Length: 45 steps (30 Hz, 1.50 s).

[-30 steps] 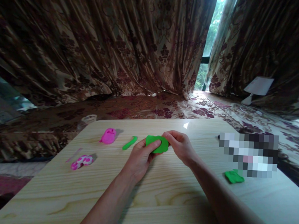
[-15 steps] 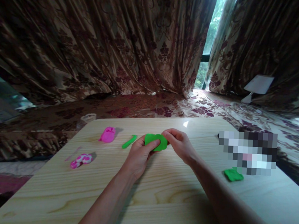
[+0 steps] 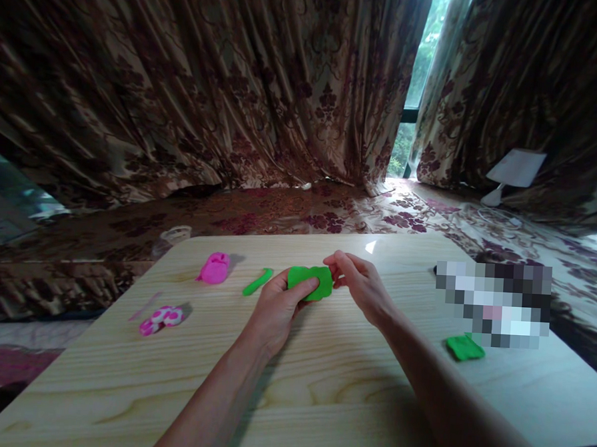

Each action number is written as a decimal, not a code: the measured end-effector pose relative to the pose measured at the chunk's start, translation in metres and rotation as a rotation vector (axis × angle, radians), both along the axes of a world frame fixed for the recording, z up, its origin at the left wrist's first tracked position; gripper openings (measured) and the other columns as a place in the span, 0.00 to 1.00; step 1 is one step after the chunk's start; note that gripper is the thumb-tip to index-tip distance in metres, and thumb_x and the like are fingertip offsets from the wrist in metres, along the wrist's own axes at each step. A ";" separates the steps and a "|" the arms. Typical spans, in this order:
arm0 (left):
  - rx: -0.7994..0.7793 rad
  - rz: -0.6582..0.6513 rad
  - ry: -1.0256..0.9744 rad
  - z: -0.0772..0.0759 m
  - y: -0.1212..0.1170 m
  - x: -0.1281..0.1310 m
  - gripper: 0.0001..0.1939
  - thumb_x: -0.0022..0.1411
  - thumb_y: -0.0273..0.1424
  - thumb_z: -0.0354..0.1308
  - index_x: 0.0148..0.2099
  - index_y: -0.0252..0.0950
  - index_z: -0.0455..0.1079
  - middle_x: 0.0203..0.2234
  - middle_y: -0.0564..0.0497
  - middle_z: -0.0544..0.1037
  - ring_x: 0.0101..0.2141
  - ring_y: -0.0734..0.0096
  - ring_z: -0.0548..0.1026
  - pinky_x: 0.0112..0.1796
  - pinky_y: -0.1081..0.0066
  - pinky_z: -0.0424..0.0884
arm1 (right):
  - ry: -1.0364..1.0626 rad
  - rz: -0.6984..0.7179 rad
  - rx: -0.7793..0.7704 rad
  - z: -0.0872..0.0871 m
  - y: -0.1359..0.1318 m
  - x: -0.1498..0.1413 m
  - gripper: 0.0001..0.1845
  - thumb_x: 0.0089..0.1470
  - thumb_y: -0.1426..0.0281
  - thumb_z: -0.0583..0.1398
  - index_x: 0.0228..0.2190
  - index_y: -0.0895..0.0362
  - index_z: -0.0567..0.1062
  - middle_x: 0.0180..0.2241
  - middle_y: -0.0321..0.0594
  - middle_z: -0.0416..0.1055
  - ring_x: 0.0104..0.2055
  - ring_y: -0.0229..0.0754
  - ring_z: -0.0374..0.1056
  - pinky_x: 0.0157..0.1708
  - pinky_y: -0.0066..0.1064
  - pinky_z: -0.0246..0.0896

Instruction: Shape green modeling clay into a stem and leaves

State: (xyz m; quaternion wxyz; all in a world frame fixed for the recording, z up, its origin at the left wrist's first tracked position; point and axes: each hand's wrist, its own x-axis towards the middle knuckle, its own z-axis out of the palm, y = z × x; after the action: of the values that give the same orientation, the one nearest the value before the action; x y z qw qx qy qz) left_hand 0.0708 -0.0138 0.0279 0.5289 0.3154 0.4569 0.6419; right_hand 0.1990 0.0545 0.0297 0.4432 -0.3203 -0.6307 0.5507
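My left hand (image 3: 277, 306) grips a flat, wavy-edged piece of green modelling clay (image 3: 298, 275), thumb pressed on its face and fingers behind. Just off the clay's right edge is my right hand (image 3: 363, 283), its fingers bent and a little apart, with nothing visible in them. A curved green clay strip (image 3: 258, 283) lies on the table left of my left hand. Farther left sits a pink clay shape (image 3: 215, 268) with a hollow at its top. Nearer to me are white clay pieces with pink spots (image 3: 166, 316).
Another flat green clay piece (image 3: 465, 348) lies at the right of the wooden table (image 3: 318, 411), beside a pixelated object (image 3: 494, 304). A thin pink tool-like strip (image 3: 145, 307) lies at left. Behind stand a white lamp (image 3: 516, 168) and patterned curtains (image 3: 286, 83).
My right hand has let go of the clay's right edge and moved slightly away, its fingers loosening. My left hand keeps its hold on the clay.
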 end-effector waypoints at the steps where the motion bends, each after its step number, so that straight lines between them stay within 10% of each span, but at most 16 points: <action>1: 0.001 0.016 -0.003 0.000 0.000 -0.001 0.10 0.47 0.29 0.65 0.35 0.35 0.73 0.29 0.52 0.77 0.31 0.73 0.74 0.36 0.71 0.69 | -0.025 0.020 0.006 0.000 0.000 0.000 0.19 0.53 0.58 0.55 0.23 0.59 0.72 0.20 0.34 0.65 0.24 0.34 0.60 0.23 0.25 0.56; 21: 0.056 0.115 -0.124 -0.001 0.005 0.000 0.11 0.48 0.34 0.65 0.34 0.34 0.75 0.32 0.51 0.78 0.31 0.73 0.73 0.30 0.73 0.72 | 0.010 -0.051 0.043 -0.005 -0.003 -0.007 0.20 0.54 0.56 0.55 0.19 0.58 0.67 0.15 0.31 0.59 0.18 0.32 0.56 0.18 0.25 0.49; 34: 0.163 0.462 0.457 -0.011 0.006 0.008 0.16 0.54 0.45 0.57 0.28 0.36 0.70 0.16 0.58 0.66 0.17 0.77 0.65 0.18 0.77 0.61 | 0.043 -0.137 0.096 -0.012 -0.013 -0.016 0.21 0.54 0.58 0.55 0.17 0.57 0.65 0.13 0.29 0.56 0.16 0.31 0.53 0.16 0.25 0.46; 45: 0.192 0.462 0.425 -0.007 0.005 0.010 0.15 0.57 0.43 0.55 0.30 0.35 0.68 0.16 0.58 0.64 0.16 0.79 0.64 0.17 0.79 0.62 | 0.082 -0.205 0.072 -0.010 -0.013 -0.015 0.20 0.54 0.59 0.56 0.18 0.58 0.68 0.11 0.28 0.55 0.15 0.30 0.52 0.16 0.24 0.46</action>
State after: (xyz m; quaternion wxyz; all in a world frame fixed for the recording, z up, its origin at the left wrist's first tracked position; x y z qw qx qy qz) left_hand 0.0808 -0.0084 0.0206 0.2298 0.3790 0.5539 0.7048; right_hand 0.1842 0.0420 0.0196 0.5339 -0.3440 -0.5955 0.4920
